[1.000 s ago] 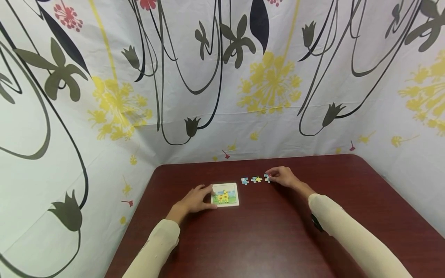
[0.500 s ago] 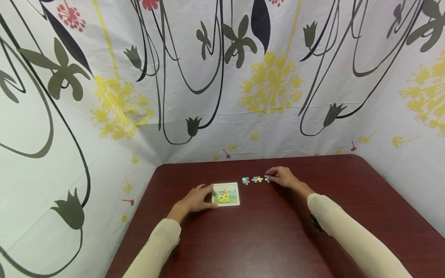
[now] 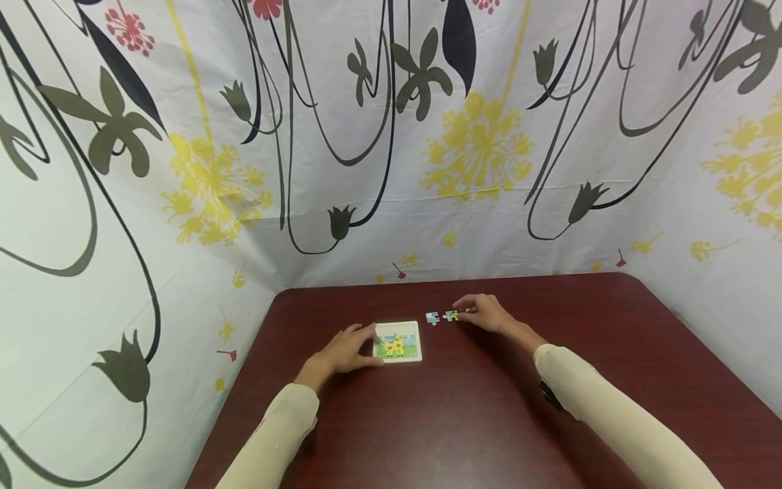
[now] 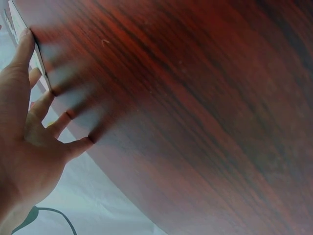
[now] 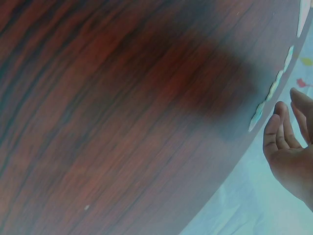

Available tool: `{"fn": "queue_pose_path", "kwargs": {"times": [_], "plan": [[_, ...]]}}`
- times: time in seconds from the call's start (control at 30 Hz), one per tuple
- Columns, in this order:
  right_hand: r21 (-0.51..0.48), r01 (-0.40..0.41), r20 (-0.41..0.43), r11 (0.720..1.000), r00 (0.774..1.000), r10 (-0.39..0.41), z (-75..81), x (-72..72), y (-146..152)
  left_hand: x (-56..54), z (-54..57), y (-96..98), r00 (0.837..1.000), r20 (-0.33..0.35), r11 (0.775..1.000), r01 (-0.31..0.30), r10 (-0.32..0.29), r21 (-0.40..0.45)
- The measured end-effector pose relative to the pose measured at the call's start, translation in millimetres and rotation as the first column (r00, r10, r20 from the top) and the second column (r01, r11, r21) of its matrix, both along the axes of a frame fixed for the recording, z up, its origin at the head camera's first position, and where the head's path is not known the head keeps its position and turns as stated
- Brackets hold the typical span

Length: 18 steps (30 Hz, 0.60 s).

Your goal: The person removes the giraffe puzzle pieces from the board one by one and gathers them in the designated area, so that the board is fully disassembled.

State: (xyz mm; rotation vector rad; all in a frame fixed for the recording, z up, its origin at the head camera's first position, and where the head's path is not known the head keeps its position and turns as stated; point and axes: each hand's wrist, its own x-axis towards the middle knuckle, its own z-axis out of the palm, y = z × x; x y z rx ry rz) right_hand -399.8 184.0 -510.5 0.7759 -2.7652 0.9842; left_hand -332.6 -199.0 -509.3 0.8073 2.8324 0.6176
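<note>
Your right hand [image 3: 487, 314] is the nearer one to the jigsaw pieces: the middle piece [image 3: 451, 316] lies just left of its fingertips, the left piece [image 3: 432, 318] farther that way, and the right piece [image 5: 256, 116] is mostly hidden from the head camera. Their row runs across the bench [image 3: 464, 421], left to right. This hand is loosely bent and grasps nothing — if it touches a piece, I cannot tell. Your left hand [image 3: 343, 351] spreads at the left edge of the puzzle board [image 3: 397, 326], touching it. The bench is dark red, slightly shiny; behind it hangs white flowered cloth [image 3: 403, 238].
</note>
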Motion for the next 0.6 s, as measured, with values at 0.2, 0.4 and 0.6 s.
{"fn": "queue_pose_path", "kwargs": {"times": [0.2,0.4,0.6], "plan": [[-0.002,-0.055,-0.014,0.999,0.998,0.055,0.7,6.0,-20,-1.6,-2.6,0.7,1.0,-0.002,1.0,-0.011,0.011,0.0],[-0.016,-0.109,0.002,0.994,0.994,0.109,0.9,9.6,-43,-1.7,-1.8,2.3,1.0,0.0,1.0,-0.019,0.019,-0.001],[-0.047,-0.179,0.032,0.983,0.983,0.181,2.9,15.0,-72,-3.4,-2.2,1.3,1.0,0.0,1.0,-0.025,0.025,-0.012]]}}
